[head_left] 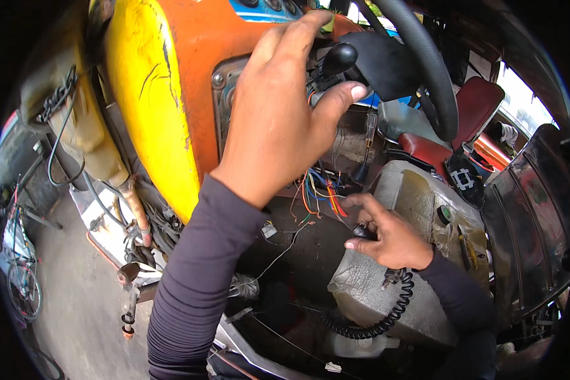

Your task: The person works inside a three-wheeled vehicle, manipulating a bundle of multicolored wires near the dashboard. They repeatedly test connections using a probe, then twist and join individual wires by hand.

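**Left hand on the dash panel, right hand on a small tool at the loose wires**

Left hand [278,114] is spread wide, palm against the orange and yellow body panel [171,82], fingertips up by the blue strip at the top and thumb hooked toward the black lever knob [339,58]. It grips nothing, looks like bracing only. Keep that pressure flat on the panel so the thumb stays off the knob.

Right hand [389,237] is curled shut round a small dark tool [363,232], probably a tester, with a black coiled cord [386,316] hanging from below the hand. The tool tip is hidden by the fingers. The index finger points up toward the bundle of coloured wires [320,193], which spills from the opening under the panel, just beside that hand.

Judgement: steady the wrist on the grey cover [367,285] beneath it, pick out one wire at a time, and keep the cord from snagging on loose ends. Bare wire tips are too small to see, so treat them as live.

The black steering wheel [424,57] is just right of the left hand, with a red seat [462,120] behind.
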